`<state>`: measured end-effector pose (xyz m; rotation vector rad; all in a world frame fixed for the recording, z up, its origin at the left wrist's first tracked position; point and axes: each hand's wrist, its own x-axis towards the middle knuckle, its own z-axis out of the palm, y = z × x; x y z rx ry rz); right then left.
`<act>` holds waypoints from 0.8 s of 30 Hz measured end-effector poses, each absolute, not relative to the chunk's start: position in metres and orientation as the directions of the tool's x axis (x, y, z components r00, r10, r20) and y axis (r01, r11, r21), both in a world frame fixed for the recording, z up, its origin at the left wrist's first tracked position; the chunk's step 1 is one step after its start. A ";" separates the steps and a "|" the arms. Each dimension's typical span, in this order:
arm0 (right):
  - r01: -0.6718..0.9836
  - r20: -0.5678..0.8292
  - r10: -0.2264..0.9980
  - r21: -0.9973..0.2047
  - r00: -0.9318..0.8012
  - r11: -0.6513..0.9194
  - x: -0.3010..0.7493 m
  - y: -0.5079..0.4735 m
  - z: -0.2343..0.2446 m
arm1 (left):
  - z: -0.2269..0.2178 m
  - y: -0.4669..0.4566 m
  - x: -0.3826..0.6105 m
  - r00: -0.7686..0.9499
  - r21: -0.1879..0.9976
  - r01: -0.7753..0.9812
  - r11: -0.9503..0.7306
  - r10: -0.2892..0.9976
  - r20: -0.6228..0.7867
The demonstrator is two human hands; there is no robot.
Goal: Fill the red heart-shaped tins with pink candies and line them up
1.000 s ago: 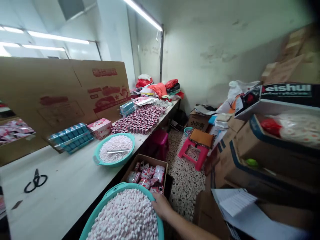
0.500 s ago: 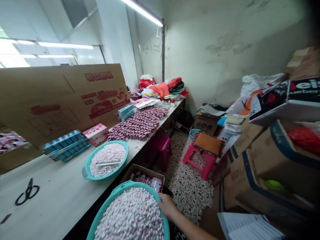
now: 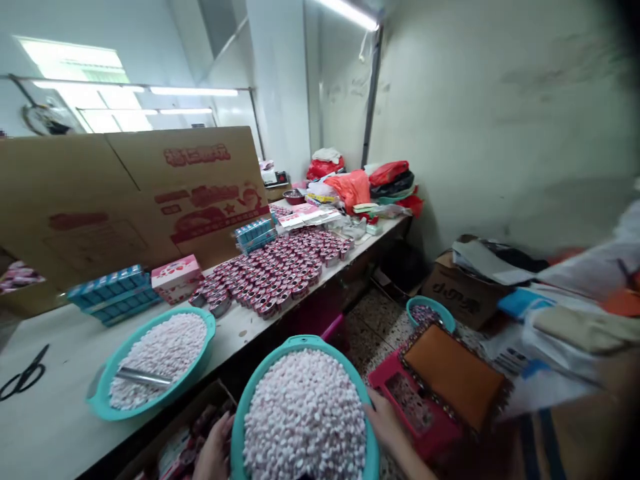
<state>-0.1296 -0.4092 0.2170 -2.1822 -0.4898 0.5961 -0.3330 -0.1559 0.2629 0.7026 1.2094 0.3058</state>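
Note:
Between my hands is a teal basin (image 3: 239, 427) heaped with small pale pink and white round pieces (image 3: 305, 413), held beyond the table's front edge. My left hand (image 3: 215, 448) grips its left side, the fingertips partly hidden by the rim. On the opposite side, my right hand (image 3: 384, 419) is closed on the rim. A second teal basin (image 3: 103, 400) of the same pieces stands on the table, with a metal tube (image 3: 145, 377) lying across them. Below my left hand, an open carton (image 3: 150, 443) holds pink printed packs.
Many small pink containers (image 3: 280, 273) cover the middle of the table (image 3: 55, 373). Blue packs (image 3: 115, 293), a pink box (image 3: 175, 277) and scissors (image 3: 25, 373) lie left. On the floor are a pink stool (image 3: 390, 373) with a brown cushion (image 3: 455, 373), and a small basin (image 3: 440, 310).
My left hand has come into view at the held basin's left side. The view has turned and moved forward, and the held basin now sits further right in the picture, nearer the stool.

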 end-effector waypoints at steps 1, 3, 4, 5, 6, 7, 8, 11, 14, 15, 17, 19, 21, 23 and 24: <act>0.136 -0.249 0.517 -0.791 0.819 -0.597 -0.110 -0.424 0.212 | 0.267 -0.166 -0.309 0.348 0.637 0.145 0.757 0.563 -0.749; 0.094 -0.275 0.487 -0.790 0.829 -0.606 -0.076 -0.451 0.201 | 0.271 -0.182 -0.265 0.354 0.637 0.140 0.758 0.563 -0.747; 0.068 -0.298 0.468 -0.783 0.832 -0.619 -0.060 -0.463 0.196 | 0.270 -0.189 -0.245 0.374 0.639 0.133 0.758 0.558 -0.741; 0.043 -0.324 0.449 -0.771 0.833 -0.636 -0.046 -0.473 0.193 | 0.269 -0.194 -0.227 0.400 0.637 0.129 0.760 0.548 -0.735; 0.025 -0.345 0.433 -0.758 0.832 -0.651 -0.032 -0.481 0.192 | 0.267 -0.199 -0.209 0.425 0.634 0.128 0.763 0.536 -0.730; 0.013 -0.357 0.422 -0.750 0.833 -0.661 -0.019 -0.487 0.194 | 0.265 -0.203 -0.192 0.442 0.629 0.130 0.766 0.523 -0.729; 0.007 -0.362 0.413 -0.745 0.836 -0.667 -0.005 -0.492 0.197 | 0.262 -0.206 -0.174 0.444 0.626 0.135 0.768 0.518 -0.731; -0.018 -0.359 0.357 -0.728 0.862 -0.686 0.040 -0.496 0.211 | 0.252 -0.206 -0.114 0.425 0.601 0.207 0.772 0.482 -0.766; -0.071 -0.341 0.271 -0.729 0.900 -0.681 0.100 -0.491 0.216 | 0.239 -0.194 -0.035 0.430 0.599 0.291 0.746 0.457 -0.778; -0.095 -0.337 0.245 -0.739 0.909 -0.667 0.122 -0.489 0.215 | 0.234 -0.189 -0.005 0.436 0.604 0.309 0.735 0.455 -0.776; -0.139 -0.330 0.208 -0.777 0.921 -0.614 0.167 -0.483 0.210 | 0.226 -0.177 0.060 0.459 0.610 0.340 0.716 0.439 -0.772; -0.187 -0.327 0.161 -0.807 0.931 -0.560 0.211 -0.477 0.204 | 0.220 -0.166 0.126 0.516 0.602 0.389 0.697 0.376 -0.769; -0.236 -0.338 0.095 -0.807 0.936 -0.541 0.255 -0.472 0.199 | 0.216 -0.159 0.189 0.576 0.601 0.437 0.669 0.305 -0.758; -0.279 -0.354 0.026 -0.777 0.935 -0.565 0.296 -0.470 0.195 | 0.212 -0.157 0.244 0.595 0.602 0.480 0.638 0.267 -0.758; -0.291 -0.358 0.001 -0.761 0.934 -0.580 0.316 -0.470 0.193 | 0.210 -0.157 0.267 0.581 0.600 0.501 0.624 0.272 -0.767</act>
